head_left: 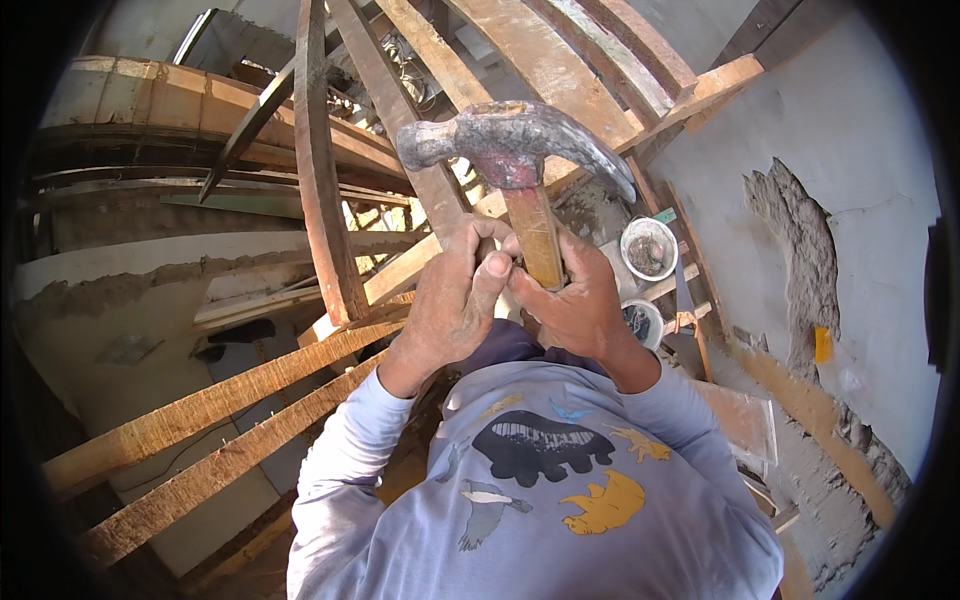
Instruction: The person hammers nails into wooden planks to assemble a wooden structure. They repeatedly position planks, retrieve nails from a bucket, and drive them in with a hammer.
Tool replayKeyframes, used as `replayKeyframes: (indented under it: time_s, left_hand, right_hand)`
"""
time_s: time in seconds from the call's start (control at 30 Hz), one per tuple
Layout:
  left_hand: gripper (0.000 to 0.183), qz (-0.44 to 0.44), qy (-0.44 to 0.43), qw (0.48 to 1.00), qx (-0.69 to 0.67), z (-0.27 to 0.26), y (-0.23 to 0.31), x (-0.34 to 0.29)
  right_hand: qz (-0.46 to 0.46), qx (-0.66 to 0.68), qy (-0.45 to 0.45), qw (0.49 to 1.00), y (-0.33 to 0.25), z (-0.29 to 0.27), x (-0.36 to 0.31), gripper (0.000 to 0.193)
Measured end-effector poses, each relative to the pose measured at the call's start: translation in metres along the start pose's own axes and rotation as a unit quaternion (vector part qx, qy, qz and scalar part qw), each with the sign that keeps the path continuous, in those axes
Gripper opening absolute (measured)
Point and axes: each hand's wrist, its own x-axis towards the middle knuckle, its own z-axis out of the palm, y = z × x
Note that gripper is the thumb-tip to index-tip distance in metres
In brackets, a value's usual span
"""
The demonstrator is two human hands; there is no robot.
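A claw hammer [535, 235] with a worn, grey-stained metal head and a wooden handle stands upright in front of my chest, its striking face to the left and its claw curving right. My right hand [583, 305] is closed round the lower handle. Close beside it, my left hand [447, 290] has its thumb and fingers pinched together, touching or nearly touching the right fingers. Whatever lies in that pinch, if anything, is too small or hidden to make out.
Wooden beams [330, 190] cross ahead and to the left, with gaps showing a lower level. Two white buckets [650, 250] stand to the right of my hands. A grey wall [850, 120] with a broken-out channel rises at the right.
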Motion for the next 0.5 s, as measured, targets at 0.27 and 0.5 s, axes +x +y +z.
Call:
replayKeyframes:
  time_s: [0.27, 0.5]
  left_hand:
    - [0.018, 0.033, -0.060, 0.987, 0.143, -0.054, 0.007, 0.056]
    - [0.019, -0.152, 0.031, 0.981, -0.114, -0.045, -0.023, 0.055]
  right_hand:
    - [-0.040, -0.051, 0.034, 0.997, 0.002, -0.008, 0.047, 0.022]
    - [-0.019, 0.085, 0.102, 0.991, 0.018, 0.008, 0.050, 0.020]
